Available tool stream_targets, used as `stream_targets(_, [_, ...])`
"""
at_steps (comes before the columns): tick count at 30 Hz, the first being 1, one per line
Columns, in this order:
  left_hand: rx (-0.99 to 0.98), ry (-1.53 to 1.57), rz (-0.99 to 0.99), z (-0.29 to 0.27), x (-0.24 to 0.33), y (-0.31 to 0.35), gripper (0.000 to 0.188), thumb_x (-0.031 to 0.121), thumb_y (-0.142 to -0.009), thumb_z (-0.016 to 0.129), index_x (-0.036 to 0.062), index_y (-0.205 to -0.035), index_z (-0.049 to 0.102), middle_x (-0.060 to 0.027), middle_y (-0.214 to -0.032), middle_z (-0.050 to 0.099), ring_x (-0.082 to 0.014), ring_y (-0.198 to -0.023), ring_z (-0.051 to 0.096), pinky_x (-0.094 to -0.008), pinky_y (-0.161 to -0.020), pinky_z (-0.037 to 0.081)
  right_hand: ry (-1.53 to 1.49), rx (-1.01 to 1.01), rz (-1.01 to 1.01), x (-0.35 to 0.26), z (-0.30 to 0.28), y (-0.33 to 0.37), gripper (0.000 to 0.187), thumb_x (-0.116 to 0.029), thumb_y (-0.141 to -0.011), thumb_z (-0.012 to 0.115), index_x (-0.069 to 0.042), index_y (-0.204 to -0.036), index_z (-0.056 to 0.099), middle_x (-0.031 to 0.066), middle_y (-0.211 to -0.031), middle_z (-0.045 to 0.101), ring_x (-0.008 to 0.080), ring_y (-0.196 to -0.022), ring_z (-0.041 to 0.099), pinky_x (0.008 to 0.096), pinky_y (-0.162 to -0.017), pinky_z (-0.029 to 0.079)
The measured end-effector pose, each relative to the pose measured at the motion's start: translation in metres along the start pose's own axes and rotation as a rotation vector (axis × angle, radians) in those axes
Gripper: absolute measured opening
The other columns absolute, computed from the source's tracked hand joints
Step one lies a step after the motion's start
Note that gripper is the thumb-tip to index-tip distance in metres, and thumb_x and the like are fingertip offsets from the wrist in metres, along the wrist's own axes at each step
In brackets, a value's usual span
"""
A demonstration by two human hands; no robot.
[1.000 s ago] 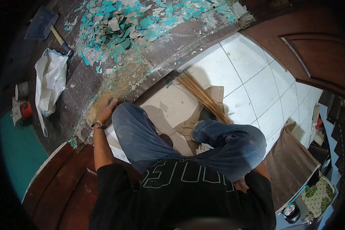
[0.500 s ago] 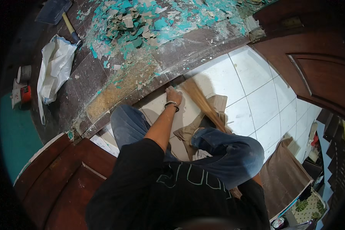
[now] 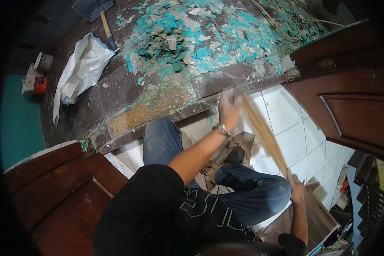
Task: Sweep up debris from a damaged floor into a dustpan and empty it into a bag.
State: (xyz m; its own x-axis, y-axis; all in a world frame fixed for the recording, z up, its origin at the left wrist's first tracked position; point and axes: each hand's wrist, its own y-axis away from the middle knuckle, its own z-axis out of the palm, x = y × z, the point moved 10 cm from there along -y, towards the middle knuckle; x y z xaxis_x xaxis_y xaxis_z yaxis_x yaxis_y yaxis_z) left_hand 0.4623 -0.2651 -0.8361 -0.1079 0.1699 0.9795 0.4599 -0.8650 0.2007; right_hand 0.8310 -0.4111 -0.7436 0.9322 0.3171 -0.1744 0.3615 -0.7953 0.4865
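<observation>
My right hand (image 3: 298, 191) is closed around the narrow end of a long tan stick broom (image 3: 266, 134), beside my right knee. The broom slants up and left over the white tiles, its wide end blurred. Close to that wide end is my left hand (image 3: 229, 112), at the edge of the dark raised floor; its fingers are smeared by motion, and I cannot tell whether they touch the broom. Beyond it, a heap of turquoise and grey paint flakes (image 3: 168, 42) lies on the dark tiles.
A white sack (image 3: 83, 64) lies left of the flakes, near a dustpan (image 3: 94, 8) with a wooden handle. Small tubs (image 3: 39, 85) stand farther left. Brown door panels (image 3: 68, 183) flank me, the other door (image 3: 350, 94) at right. A cable (image 3: 281, 30) runs at the back.
My left hand has moved right and up to the broom's wide end. The broom has shifted right, and my right hand has come into view holding it. My view has turned somewhat.
</observation>
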Motion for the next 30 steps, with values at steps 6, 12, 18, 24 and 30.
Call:
stream_targets(6, [0.129, -0.192, 0.109, -0.21, 0.045, -0.129, 0.077, 0.049, -0.089, 0.049, -0.0123, -0.131, 0.031, -0.03, -0.135, 0.038, -0.0372, -0.126, 0.037, -0.0392, -0.103, 0.031, -0.027, 0.267, -0.058, -0.133, -0.118, -0.091, 0.062, -0.011, -0.085, 0.054, -0.022, -0.142, 0.03, 0.0188, -0.09, 0.058, 0.0373, -0.078, 0.059, 0.043, -0.07, 0.047])
stream_targets(12, [0.721, -0.849, -0.027, -0.501, 0.004, -0.023, 0.056, 0.036, -0.087, 0.05, -0.0045, -0.124, 0.045, -0.0231, -0.13, 0.042, -0.0391, -0.117, 0.043, -0.0433, -0.099, 0.035, -0.112, 0.087, -0.356, -0.271, -0.124, -0.126, 0.053, -0.013, -0.086, 0.056, -0.012, -0.137, 0.038, 0.0225, -0.106, 0.059, 0.0399, -0.093, 0.057, 0.0426, -0.082, 0.046])
stream_targets(18, [0.778, -1.052, -0.135, -0.579, -0.054, 0.025, 0.07, 0.041, -0.089, 0.047, -0.0021, -0.139, 0.026, -0.0222, -0.146, 0.021, -0.0394, -0.13, 0.029, -0.0445, -0.108, 0.023, 0.3, -0.034, -0.01, -0.27, -0.034, -0.25, 0.052, -0.02, -0.086, 0.053, -0.019, -0.136, 0.038, 0.023, -0.091, 0.061, 0.0411, -0.085, 0.058, 0.0469, -0.074, 0.047])
stream_targets(24, [0.726, -1.218, -0.11, -0.613, -0.046, 0.003, 0.072, 0.041, -0.087, 0.049, 0.002, -0.141, 0.023, -0.0209, -0.146, 0.022, -0.0346, -0.134, 0.022, -0.0437, -0.112, 0.015, -0.099, 0.183, -0.148, -0.347, -0.08, -0.23, 0.052, -0.016, -0.087, 0.052, -0.008, -0.136, 0.039, 0.0245, -0.078, 0.061, 0.0378, -0.073, 0.062, 0.0414, -0.067, 0.048])
stream_targets(30, [0.691, -1.223, -0.152, -0.63, -0.052, -0.015, 0.071, 0.039, -0.087, 0.049, 0.0016, -0.142, 0.022, -0.0205, -0.146, 0.022, -0.0333, -0.136, 0.019, -0.0446, -0.113, 0.011, -0.412, 0.0, -0.289, -0.502, -0.026, -0.216, 0.054, -0.013, -0.089, 0.051, -0.011, -0.139, 0.034, 0.0216, -0.104, 0.062, 0.0284, -0.095, 0.061, 0.0376, -0.084, 0.045])
